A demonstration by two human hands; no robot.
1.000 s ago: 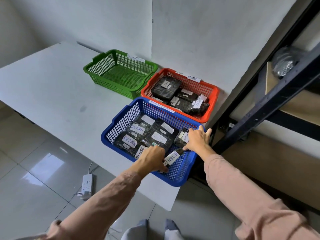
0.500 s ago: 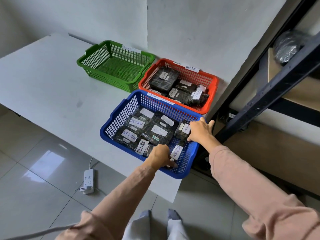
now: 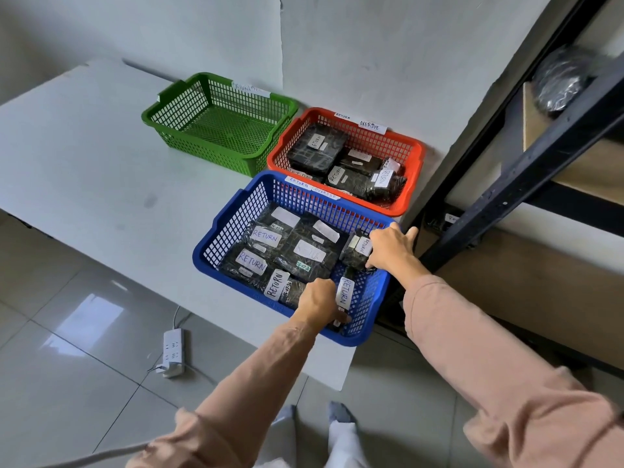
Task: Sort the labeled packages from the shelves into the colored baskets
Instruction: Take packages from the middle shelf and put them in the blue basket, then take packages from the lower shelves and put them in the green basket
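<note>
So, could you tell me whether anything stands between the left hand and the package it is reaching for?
Nothing visible: the left hand is already on the black wrapped package labelled RETURN inside the blue plastic basket.

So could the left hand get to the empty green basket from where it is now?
Probably yes. The left hand is down in the blue basket, and the green basket sits farther back on the open table with nothing between, though it seems a long stretch.

Three mesh baskets on the white table: green basket (image 3: 219,123) empty at the back, red basket (image 3: 410,177) holding several black labeled packages (image 3: 317,148), blue basket (image 3: 236,231) nearest, packed with black packages marked RETURN (image 3: 266,236).
</note>
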